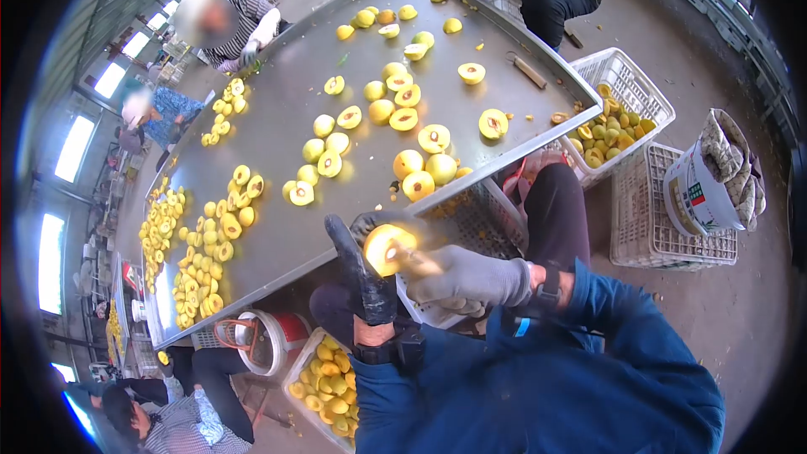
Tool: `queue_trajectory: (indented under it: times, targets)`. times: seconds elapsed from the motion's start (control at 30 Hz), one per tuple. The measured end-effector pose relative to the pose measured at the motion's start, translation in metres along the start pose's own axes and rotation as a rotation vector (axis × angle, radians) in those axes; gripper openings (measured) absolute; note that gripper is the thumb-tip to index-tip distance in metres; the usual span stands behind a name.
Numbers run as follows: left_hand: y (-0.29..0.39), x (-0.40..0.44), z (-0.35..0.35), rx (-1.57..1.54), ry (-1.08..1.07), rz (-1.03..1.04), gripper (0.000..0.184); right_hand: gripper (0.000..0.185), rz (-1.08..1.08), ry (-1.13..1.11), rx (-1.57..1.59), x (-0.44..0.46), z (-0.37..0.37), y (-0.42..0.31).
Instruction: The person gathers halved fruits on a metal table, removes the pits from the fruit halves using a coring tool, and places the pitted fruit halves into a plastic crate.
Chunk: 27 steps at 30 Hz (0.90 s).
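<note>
My left hand (366, 273), in a black glove, is closed round a halved yellow peach (382, 245), its cut face turned towards my right hand. Gloved in grey, my right hand (483, 276) grips a small brownish hand tool (419, 263), blurred by motion, whose tip meets the cut face or lies just in front of it. Both hands are just off the near edge of the metal table (286, 256). On its top, peach halves (403, 119) lie scattered, several with the pit showing. A wooden-handled tool (528, 72) rests near the right corner.
Peach halves form a heap (202, 273) at the table's left. A crate of peaches (618, 130) stands right, beside a crate (664, 202) with a white bucket (706, 185). Below left are another peach crate (328, 387) and a bucket (273, 340). Several co-workers surround the table.
</note>
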<state>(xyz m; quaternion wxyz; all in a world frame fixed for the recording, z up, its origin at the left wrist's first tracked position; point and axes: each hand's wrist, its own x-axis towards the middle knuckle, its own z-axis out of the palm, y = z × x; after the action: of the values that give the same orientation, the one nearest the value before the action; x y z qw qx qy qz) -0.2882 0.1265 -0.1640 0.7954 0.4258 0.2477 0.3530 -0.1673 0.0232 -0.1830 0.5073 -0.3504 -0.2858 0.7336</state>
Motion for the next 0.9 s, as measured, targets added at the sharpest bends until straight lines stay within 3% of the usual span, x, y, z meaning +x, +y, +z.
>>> queue_trajectory:
  times: [0.03,0.1,0.13,0.17,0.23,0.27,0.3,0.4,0.57,0.67,0.7,0.83,0.87,0.9]
  targets:
    - [0.001,0.001,0.002,-0.030,-0.029,-0.050,0.057,0.015,0.018,0.038,0.030,-0.005,0.005,-0.011]
    - [-0.018,0.019,0.006,0.237,0.119,0.346,0.064,0.018,0.028,0.043,-0.032,-0.005,0.002,-0.011]
    - [-0.021,0.022,0.001,0.401,0.121,0.413,0.064,0.019,0.036,0.046,-0.057,-0.004,0.001,-0.008]
    - [-0.024,0.018,-0.005,0.564,0.127,0.471,0.064,0.023,-0.126,0.099,-0.139,-0.008,0.012,-0.013]
    - [-0.021,0.011,-0.011,0.801,0.093,0.510,0.055,0.023,-0.418,0.280,-0.828,0.017,-0.018,0.034]
    - [-0.017,0.011,-0.011,0.746,0.043,0.462,0.055,0.023,-0.565,0.367,-1.182,0.022,-0.023,0.039]
    - [-0.012,0.012,-0.010,0.689,-0.011,0.417,0.055,0.020,-0.609,0.349,-1.068,0.020,-0.023,0.044]
    - [-0.018,0.011,-0.021,0.382,-0.016,0.269,0.056,0.019,0.156,-0.009,-0.384,-0.015,0.010,-0.022]
    - [-0.029,0.017,-0.011,0.282,-0.015,0.347,0.058,0.018,-0.647,0.209,-0.971,0.008,-0.014,0.017]
    - [-0.037,0.027,-0.009,-0.025,0.018,0.244,0.061,0.014,-0.473,0.430,-1.376,0.009,-0.014,0.027]
    - [-0.040,0.029,-0.009,-0.155,0.027,0.202,0.061,0.017,-0.505,0.438,-1.441,0.014,-0.018,0.027]
    - [-0.048,0.029,-0.047,-0.489,0.123,0.138,0.059,0.021,-0.704,0.467,-1.399,0.041,-0.043,0.058]
    - [-0.047,0.026,-0.057,-0.586,0.162,0.142,0.059,0.022,-0.600,0.494,-1.459,0.050,-0.054,0.070]
    - [-0.025,0.009,-0.043,-0.412,0.277,0.234,0.058,0.019,-0.597,0.466,-1.426,0.060,-0.077,0.083]
